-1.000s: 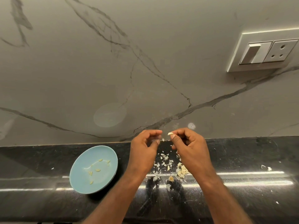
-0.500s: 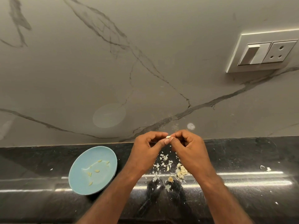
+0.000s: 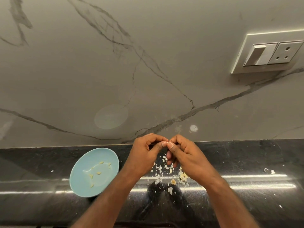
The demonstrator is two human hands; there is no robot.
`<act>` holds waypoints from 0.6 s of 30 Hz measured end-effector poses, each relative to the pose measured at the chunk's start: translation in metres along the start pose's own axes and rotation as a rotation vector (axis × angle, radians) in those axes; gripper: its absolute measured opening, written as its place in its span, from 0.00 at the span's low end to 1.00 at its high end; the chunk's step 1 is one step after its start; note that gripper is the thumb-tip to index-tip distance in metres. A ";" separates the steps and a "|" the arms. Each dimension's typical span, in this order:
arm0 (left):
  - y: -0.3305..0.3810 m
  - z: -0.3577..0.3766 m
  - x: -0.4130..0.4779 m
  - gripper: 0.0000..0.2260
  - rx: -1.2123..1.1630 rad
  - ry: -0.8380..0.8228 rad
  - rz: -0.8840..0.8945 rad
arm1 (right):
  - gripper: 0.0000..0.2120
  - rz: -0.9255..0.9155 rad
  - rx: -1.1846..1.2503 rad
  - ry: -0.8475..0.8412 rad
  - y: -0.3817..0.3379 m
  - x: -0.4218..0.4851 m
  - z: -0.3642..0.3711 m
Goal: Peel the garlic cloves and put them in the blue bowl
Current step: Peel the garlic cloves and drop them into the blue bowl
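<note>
Garlic clove (image 3: 167, 143): I can see only a small pale sliver of it, at centre frame just below the line where wall meets counter, held between both hands.

Head view (my only view):
- Left hand (image 3: 144, 155): fingers curled. Thumb tip and forefinger tip pinch the clove from the left.
- Right hand (image 3: 189, 155): fingers curled, thumbnail facing the camera. Thumb and forefinger pinch the same clove from the right, and the other fingers are tucked beneath.
- The two thumb tips meet at the clove. I cannot tell how much skin is on it.
- Blue bowl (image 3: 79, 181): lower left of frame, on the black counter (image 3: 246, 162), just left of the left forearm. It holds several peeled cloves (image 3: 98, 173), scattered and lying apart.
- Peel scraps (image 3: 162, 168): strewn on the counter below the hands. A small clump of garlic pieces (image 3: 182, 176) lies at the lower right of the scatter, beside the right wrist.
- Marble wall (image 3: 148, 63): grey-veined, fills the upper half.
- Switch plate (image 3: 269, 53): upper right, one rocker and one socket.
</note>
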State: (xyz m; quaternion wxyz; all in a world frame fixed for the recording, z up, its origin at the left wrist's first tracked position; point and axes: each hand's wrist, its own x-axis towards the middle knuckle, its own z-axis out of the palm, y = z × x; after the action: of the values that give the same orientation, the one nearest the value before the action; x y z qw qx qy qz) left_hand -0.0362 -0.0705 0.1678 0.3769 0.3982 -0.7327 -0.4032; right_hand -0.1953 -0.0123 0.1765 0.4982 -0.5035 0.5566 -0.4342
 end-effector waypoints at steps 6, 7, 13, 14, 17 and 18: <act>-0.001 -0.012 0.001 0.03 0.216 -0.105 0.240 | 0.09 0.026 0.052 -0.074 0.001 -0.001 -0.002; 0.000 -0.013 0.000 0.03 0.247 -0.110 0.275 | 0.10 0.032 0.065 -0.080 0.001 -0.001 -0.002; 0.000 -0.016 0.001 0.10 0.454 -0.159 0.414 | 0.13 0.119 0.178 -0.093 -0.004 -0.001 -0.001; -0.001 -0.015 0.002 0.10 0.457 -0.159 0.412 | 0.13 0.128 0.181 -0.087 -0.005 -0.001 0.000; 0.000 -0.014 0.001 0.10 0.408 -0.151 0.352 | 0.14 0.148 0.202 -0.065 -0.007 -0.002 0.002; 0.001 -0.014 0.000 0.08 0.368 -0.148 0.323 | 0.14 0.153 0.219 -0.056 -0.008 -0.002 0.002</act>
State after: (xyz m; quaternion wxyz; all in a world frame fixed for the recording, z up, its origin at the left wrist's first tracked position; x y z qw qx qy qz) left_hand -0.0244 -0.0741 0.1738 0.3028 0.3074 -0.8734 -0.2256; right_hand -0.1922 -0.0114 0.1844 0.5973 -0.4142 0.5284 -0.4388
